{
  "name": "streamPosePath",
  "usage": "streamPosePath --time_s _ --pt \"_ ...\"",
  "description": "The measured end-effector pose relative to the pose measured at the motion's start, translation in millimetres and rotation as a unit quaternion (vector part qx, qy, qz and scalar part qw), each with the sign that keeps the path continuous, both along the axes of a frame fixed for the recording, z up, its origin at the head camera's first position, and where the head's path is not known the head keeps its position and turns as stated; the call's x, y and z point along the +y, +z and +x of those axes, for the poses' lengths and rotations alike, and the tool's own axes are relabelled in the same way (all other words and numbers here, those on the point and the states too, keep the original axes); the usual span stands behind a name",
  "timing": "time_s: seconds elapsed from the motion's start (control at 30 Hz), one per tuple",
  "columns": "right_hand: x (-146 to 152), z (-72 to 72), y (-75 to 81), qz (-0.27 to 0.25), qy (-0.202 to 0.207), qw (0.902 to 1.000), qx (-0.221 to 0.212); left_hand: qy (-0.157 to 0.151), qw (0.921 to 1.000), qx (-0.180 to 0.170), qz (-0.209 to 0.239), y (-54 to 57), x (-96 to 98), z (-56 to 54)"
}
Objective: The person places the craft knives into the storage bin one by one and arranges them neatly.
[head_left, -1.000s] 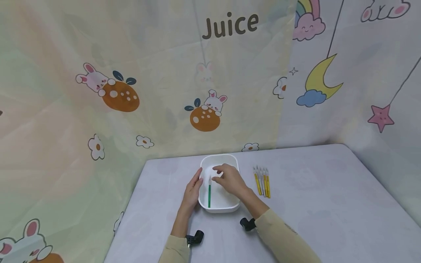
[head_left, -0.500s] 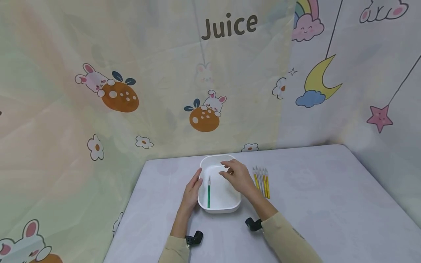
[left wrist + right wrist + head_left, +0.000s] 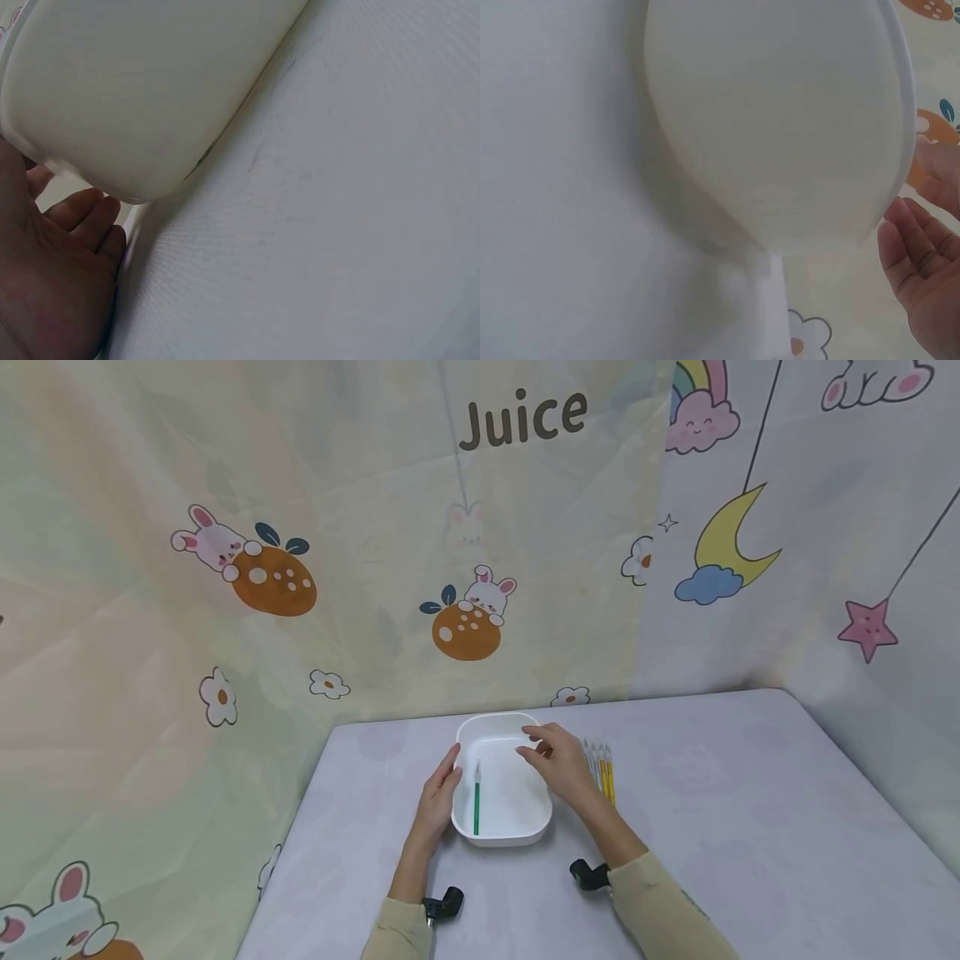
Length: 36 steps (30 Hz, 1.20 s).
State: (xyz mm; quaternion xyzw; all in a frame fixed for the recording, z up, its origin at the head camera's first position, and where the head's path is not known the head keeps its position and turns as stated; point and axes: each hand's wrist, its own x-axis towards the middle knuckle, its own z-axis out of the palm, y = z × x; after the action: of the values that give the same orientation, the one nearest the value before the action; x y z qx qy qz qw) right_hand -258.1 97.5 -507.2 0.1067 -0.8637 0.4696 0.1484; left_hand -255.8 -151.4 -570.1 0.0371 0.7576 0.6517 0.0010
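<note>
A white rectangular tray (image 3: 513, 802) sits on the table in the head view. My left hand (image 3: 431, 810) holds its left side, thumb at the rim and fingers along the outer wall. In the left wrist view that hand (image 3: 60, 262) is at the tray's end (image 3: 142, 90). One slim pen-like stick (image 3: 476, 810), green below with a pale pointed top, lies along the tray's left side. Over the right rim, my right hand (image 3: 561, 768) has thumb and fingers apart, nothing between them. Right of it lie several similar sticks (image 3: 611, 777), yellow and silver, partly hidden by that hand.
A pale cloth covers the table (image 3: 720, 810). Behind it hangs a printed backdrop (image 3: 375, 635) with rabbits and fruit. Small black cameras sit at the left wrist (image 3: 446, 903) and right wrist (image 3: 590, 875).
My right hand has moved right, from above the green stick to the tray's right rim, and now hides part of the yellow and silver sticks. The left hand stays on the tray.
</note>
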Motion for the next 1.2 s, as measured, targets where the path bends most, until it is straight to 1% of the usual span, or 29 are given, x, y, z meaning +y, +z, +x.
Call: streamPosePath --time_s 0.07,0.3,0.53,0.7,0.93,1.07,1.2 --pt "3 0.1 -1.8 -0.01 -0.004 0.9999 0.0 0.001 1.0 -0.001 0.0 -0.4 0.3 0.3" --pt "17 1.2 -6.6 -0.023 -0.025 0.9992 0.021 0.003 1.0 -0.003 -0.002 0.7 0.8 0.5" --pt "30 5.4 -14.2 -0.017 -0.053 0.9984 0.011 0.004 0.9999 -0.01 -0.004 2.0 1.5 1.1" --pt "35 6.0 -18.1 -0.018 -0.057 0.9981 0.012 0.006 0.9999 -0.011 -0.006 3.4 1.4 1.7" --pt "35 8.7 -20.0 -0.024 -0.061 0.9978 -0.008 0.008 0.9998 -0.013 -0.008 2.2 0.2 1.5" --pt "37 7.9 -22.1 -0.014 -0.064 0.9979 -0.005 0.007 0.9999 -0.012 -0.01 0.7 -0.1 0.6" --pt "43 6.8 -24.2 -0.001 -0.067 0.9977 -0.005 0.006 0.9999 -0.01 -0.011 2.1 0.3 0.9"
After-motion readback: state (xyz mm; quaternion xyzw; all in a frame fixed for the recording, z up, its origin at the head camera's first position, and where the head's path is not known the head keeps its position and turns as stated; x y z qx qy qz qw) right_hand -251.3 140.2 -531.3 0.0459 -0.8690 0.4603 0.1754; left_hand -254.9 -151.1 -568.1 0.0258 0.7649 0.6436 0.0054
